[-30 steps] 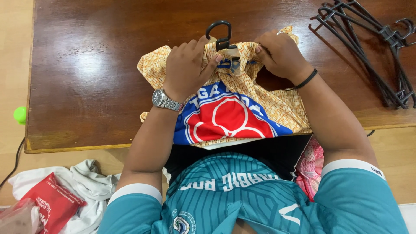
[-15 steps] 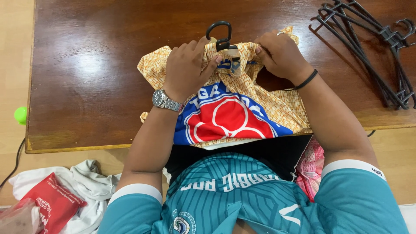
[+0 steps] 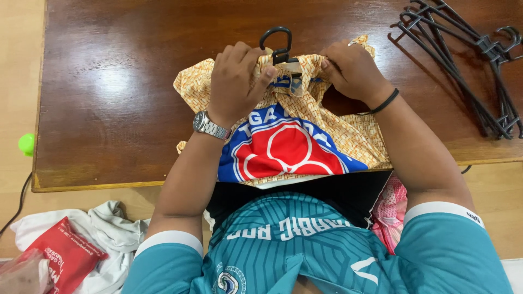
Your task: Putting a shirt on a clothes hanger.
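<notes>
A yellow patterned shirt (image 3: 348, 136) with a blue, red and white emblem lies on the brown wooden table (image 3: 120, 81), its hem hanging over the near edge. A black hanger (image 3: 277, 39) pokes its hook out of the collar. My left hand (image 3: 235, 81), with a metal watch on the wrist, grips the shirt's collar and shoulder just left of the hook. My right hand (image 3: 353, 68), with a black band on the wrist, pinches the shirt's other shoulder to the right of the hook.
A pile of black hangers (image 3: 468, 60) lies at the table's far right. On the floor at the lower left are white cloth (image 3: 111, 223) and a red packet (image 3: 64, 253). A green ball (image 3: 25, 144) sits left of the table. Pink fabric (image 3: 391, 209) lies by my right arm.
My left hand has shifted slightly up and over the collar toward the hanger hook. The right hand and the shirt have barely moved.
</notes>
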